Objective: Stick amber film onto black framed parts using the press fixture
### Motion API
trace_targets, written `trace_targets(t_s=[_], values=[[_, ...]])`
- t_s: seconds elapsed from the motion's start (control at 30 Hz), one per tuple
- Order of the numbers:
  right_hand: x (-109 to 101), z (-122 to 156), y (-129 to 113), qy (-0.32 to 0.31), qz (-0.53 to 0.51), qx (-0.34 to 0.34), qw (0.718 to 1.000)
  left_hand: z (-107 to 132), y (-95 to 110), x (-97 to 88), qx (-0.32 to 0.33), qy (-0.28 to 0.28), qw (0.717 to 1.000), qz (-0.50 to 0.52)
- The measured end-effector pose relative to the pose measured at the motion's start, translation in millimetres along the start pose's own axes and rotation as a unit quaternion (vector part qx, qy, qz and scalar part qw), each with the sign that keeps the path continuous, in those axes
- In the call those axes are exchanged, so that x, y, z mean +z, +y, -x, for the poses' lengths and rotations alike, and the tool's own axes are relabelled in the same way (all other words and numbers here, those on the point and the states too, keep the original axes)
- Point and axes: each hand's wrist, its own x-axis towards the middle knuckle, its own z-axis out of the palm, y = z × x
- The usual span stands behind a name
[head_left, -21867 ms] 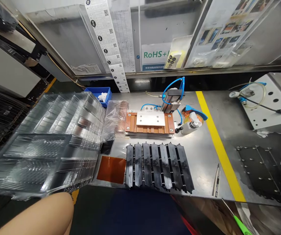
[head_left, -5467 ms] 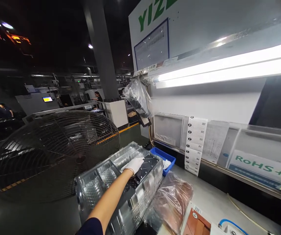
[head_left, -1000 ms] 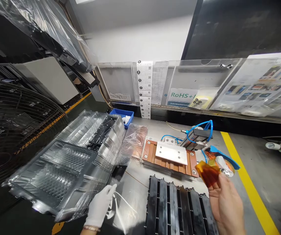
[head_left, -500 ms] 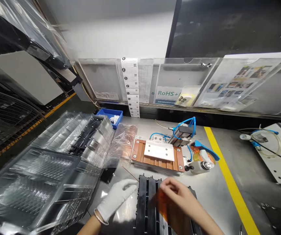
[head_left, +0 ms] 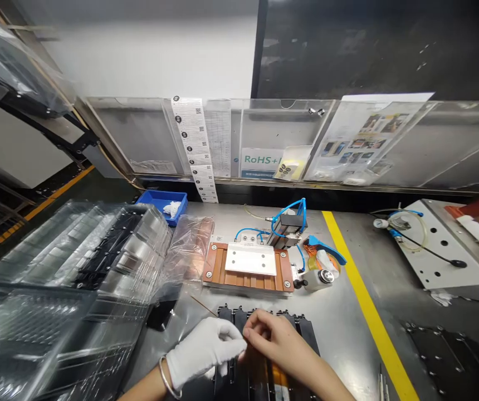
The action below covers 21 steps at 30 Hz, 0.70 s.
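My left hand [head_left: 206, 351], in a white glove, is closed in a pinch, its fingertips meeting those of my right hand. What lies between the left fingertips is too small to make out. My bare right hand [head_left: 279, 342] has curled fingers pinching a see-through amber film [head_left: 280, 376], which hangs below it. Under both hands lie several long black parts [head_left: 306, 334] side by side, partly covered by the hands and film. Just beyond them stands a brown fixture [head_left: 218, 273] with a white plate [head_left: 251, 260] on top.
Stacked clear plastic trays [head_left: 110, 306] fill the left side. A blue bin [head_left: 162, 206], a plastic-wrapped brown pack [head_left: 189, 245] and a dark flat object [head_left: 162, 314] are nearby. Right of the fixture are a bottle [head_left: 318, 279], a yellow floor-style stripe [head_left: 367, 298] and a white pneumatic box [head_left: 444, 245].
My view has shifted right. My left hand has moved over the black parts and closed, meeting my right hand's fingertips. The amber film now shows less behind the right hand.
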Motion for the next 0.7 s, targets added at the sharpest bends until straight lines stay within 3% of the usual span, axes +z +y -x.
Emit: trace_targets(t_s=[0.13, 0.2, 0.3, 0.4, 0.57, 0.7], values=[[-15.1, 5.9, 4.1, -0.011, 0.004, 0.016, 1.000, -9.0, 3.6, -3.0, 0.004, 0.013, 1.000, -0.023], [-27.9, 10.5, 13.8, -0.009, -0.042, 0.040, 0.998, -13.1, 3.1, -12.2, 0.022, 0.036, 0.999, -0.006], [-45.8, 15.7, 34.2, 0.055, -0.194, 0.058, 0.978, -19.6, 0.2, -31.2, 0.040, 0.077, 0.996, 0.033], [-54.2, 14.6, 51.6, 0.124, -0.265, 0.066, 0.954, -26.5, 0.6, -45.5, 0.051, 0.100, 0.993, 0.044], [-56.5, -0.7, 65.3, 0.171, -0.292, 0.078, 0.938, -44.4, 11.1, -53.5, 0.056, 0.093, 0.992, 0.058], [-68.5, -28.8, 75.2, 0.188, -0.298, 0.085, 0.932, -76.7, 13.2, -63.4, 0.056, 0.051, 0.994, 0.085]])
